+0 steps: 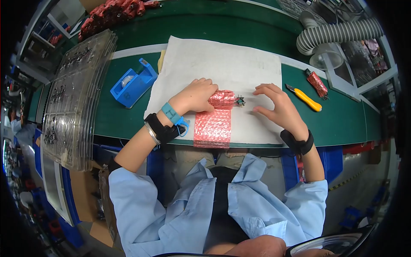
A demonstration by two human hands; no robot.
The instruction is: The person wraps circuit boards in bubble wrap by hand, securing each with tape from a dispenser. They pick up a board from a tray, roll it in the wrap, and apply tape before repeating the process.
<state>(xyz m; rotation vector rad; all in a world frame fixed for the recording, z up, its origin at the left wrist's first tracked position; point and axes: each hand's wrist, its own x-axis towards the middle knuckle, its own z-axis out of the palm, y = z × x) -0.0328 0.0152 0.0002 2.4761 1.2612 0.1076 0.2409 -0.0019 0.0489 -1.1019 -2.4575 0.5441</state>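
On a white sheet (222, 55) in front of me lies a strip of pink bubble wrap (212, 128), its near end hanging at the table's edge. The strip's far end is rolled around a small part (239, 101), whose dark wires or pins stick out on the right. My left hand (198, 95) grips the left end of this roll, with fingers over its top and the thumb on the near side. To the right of the protruding part, my right hand (278, 105) is apart from it, fingers curved and spread, holding nothing.
A blue tape dispenser (133, 83) stands left of the sheet, beside stacked clear trays (77, 94). At right lie a yellow utility knife (307, 99) and a pink-wrapped piece (317, 84), below a ribbed hose (338, 36). Pink-wrapped pieces (113, 15) are heaped far left.
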